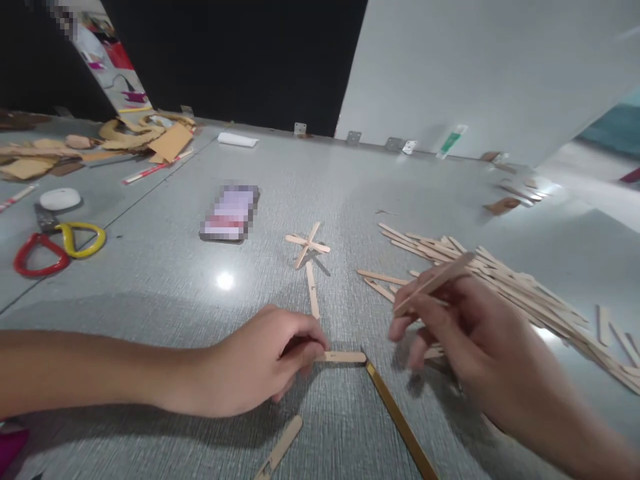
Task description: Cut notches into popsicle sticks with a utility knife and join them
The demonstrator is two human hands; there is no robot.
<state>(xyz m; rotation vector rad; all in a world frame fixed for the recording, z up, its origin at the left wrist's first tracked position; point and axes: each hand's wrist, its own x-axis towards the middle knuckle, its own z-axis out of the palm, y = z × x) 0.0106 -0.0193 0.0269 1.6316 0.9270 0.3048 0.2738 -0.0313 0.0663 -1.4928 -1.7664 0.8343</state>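
My left hand point(273, 353) is closed, thumb and fingertips pinching the left end of a craft stick point(344, 357) that lies on the table with a small dark mark on it. Touching that stick's right end is the dark tip of a long, narrow golden-brown tool point(400, 420); its kind I cannot make out. Held at a slant above the table, another craft stick point(443, 281) is gripped between the thumb and fingers of my right hand point(465, 327). A marked stick point(313, 290) lies just beyond my left fingers, below several crossed sticks point(309, 245).
Many loose craft sticks point(530, 300) form a pile on the right. One more stick point(281, 445) lies at the near edge. A phone point(231, 213), scissors point(60, 250), a white mouse-shaped object point(61, 199) and cardboard scraps point(150, 137) lie leftward. Dark and grey panels point(450, 67) stand behind.
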